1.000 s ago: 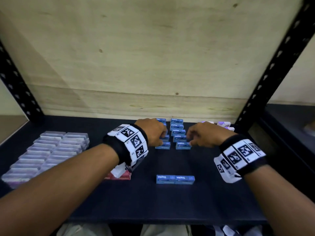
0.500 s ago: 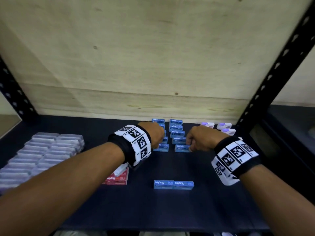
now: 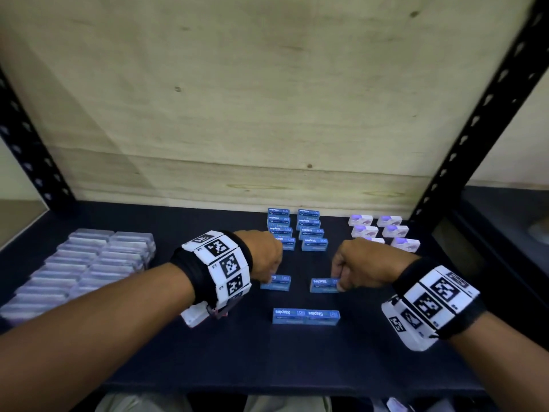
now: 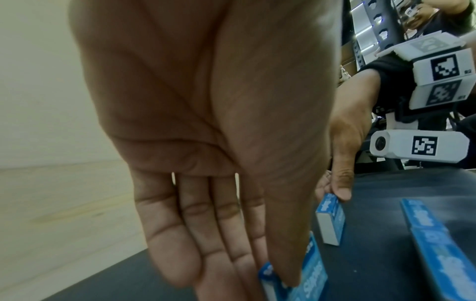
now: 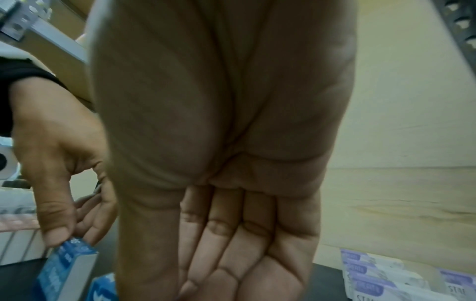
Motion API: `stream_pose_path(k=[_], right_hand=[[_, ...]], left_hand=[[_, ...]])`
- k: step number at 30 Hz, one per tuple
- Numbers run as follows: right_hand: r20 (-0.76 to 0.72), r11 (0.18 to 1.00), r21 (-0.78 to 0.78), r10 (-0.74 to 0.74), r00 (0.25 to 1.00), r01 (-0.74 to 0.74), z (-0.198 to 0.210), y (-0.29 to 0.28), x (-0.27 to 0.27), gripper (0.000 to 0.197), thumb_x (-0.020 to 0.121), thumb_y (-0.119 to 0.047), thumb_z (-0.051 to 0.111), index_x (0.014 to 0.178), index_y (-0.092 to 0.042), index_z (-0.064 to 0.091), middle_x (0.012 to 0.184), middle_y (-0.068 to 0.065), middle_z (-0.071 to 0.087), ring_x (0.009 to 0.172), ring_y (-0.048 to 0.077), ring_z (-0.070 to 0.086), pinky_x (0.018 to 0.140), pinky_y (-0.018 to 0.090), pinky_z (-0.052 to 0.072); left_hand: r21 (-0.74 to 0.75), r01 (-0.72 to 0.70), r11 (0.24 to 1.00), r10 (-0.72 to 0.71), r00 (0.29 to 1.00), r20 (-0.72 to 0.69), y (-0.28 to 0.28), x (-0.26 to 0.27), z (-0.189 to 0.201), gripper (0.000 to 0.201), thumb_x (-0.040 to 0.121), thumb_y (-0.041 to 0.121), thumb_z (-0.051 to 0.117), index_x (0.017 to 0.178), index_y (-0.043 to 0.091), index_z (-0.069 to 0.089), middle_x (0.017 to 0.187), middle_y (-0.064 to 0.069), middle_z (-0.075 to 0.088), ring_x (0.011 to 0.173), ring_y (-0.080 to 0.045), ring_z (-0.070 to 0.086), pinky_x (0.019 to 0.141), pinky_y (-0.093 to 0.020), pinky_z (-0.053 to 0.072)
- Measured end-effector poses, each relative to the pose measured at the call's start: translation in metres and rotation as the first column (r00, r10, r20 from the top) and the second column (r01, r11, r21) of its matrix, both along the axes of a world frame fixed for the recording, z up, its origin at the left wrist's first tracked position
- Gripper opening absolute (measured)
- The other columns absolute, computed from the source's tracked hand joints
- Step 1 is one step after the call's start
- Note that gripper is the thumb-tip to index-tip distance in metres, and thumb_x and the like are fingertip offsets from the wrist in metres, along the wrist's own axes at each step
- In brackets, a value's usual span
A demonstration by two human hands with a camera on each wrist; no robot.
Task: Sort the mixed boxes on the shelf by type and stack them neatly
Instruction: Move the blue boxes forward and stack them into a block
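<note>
Small blue staples boxes stand in two rows (image 3: 294, 230) at the back middle of the dark shelf (image 3: 297, 358). My left hand (image 3: 267, 273) pinches one blue box (image 3: 277, 283) between thumb and fingers; the left wrist view shows that box (image 4: 313, 279) under the thumb. My right hand (image 3: 338, 281) pinches another blue box (image 3: 322, 285), with the thumb on its top edge (image 4: 331, 213). Both boxes are just in front of the rows, a short gap between them. Two more blue boxes (image 3: 306, 316) lie end to end nearer the front.
Clear plastic cases (image 3: 83, 269) lie in rows at the left. White and purple boxes (image 3: 383, 230) sit in two rows at the back right. A wooden back panel (image 3: 237, 114) and black perforated uprights (image 3: 475, 120) bound the shelf.
Both hands have drawn back from the blue rows toward the front, each bringing one blue box with it. The pair at the front has not moved.
</note>
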State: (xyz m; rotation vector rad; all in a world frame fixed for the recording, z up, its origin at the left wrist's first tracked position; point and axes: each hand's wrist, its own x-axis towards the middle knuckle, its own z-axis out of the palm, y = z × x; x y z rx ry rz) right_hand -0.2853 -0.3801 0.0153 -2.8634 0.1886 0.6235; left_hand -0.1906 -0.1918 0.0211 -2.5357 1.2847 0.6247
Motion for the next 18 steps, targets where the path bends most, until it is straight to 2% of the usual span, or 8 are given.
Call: stream_pose_path(k=[3,7,11,18], right_hand=[[-0.016,1.0,0.011,0.003,1.0,-0.003,0.0,0.003,-0.008,0.014,0.082,-0.022,0.078,0.094,-0.02,0.075,0.079,-0.009,0.069,0.081,0.01,0.068,0.077,0.024,0.054],[-0.032,1.0,0.007,0.001,0.999,-0.001,0.0,0.007,-0.016,0.013,0.081,-0.022,0.078,0.093,-0.019,0.075,0.072,-0.011,0.068,0.071,0.006,0.064,0.069,0.019,0.05],[-0.062,1.0,0.001,-0.002,0.998,0.002,0.0,0.01,-0.022,0.014,0.08,-0.02,0.077,0.094,-0.018,0.075,0.083,-0.004,0.076,0.069,0.007,0.065,0.07,0.021,0.052],[-0.103,1.0,-0.012,0.025,0.994,-0.027,0.001,0.011,-0.027,0.017,0.081,-0.024,0.078,0.096,-0.021,0.073,0.083,-0.01,0.071,0.083,0.01,0.067,0.076,0.022,0.05]], left_hand=[[0.024,0.025,0.999,-0.025,1.0,-0.003,0.004,-0.007,0.001,0.026,0.093,0.029,0.062,0.115,0.016,0.067,0.115,0.001,0.064,0.103,-0.019,0.06,0.08,-0.028,0.047],[0.013,0.022,1.0,-0.021,0.999,-0.027,0.007,-0.014,0.002,0.023,0.092,0.027,0.064,0.112,0.017,0.069,0.114,0.002,0.065,0.101,-0.018,0.061,0.076,-0.026,0.045],[0.022,0.036,0.999,-0.036,0.999,-0.036,0.009,-0.021,0.004,0.023,0.092,0.026,0.065,0.114,0.018,0.068,0.115,0.003,0.063,0.093,-0.013,0.055,0.076,-0.025,0.043],[0.053,0.075,0.996,-0.074,0.997,-0.03,0.015,-0.03,0.006,0.024,0.091,0.028,0.065,0.114,0.021,0.067,0.115,0.005,0.064,0.087,-0.01,0.051,0.074,-0.025,0.041]])
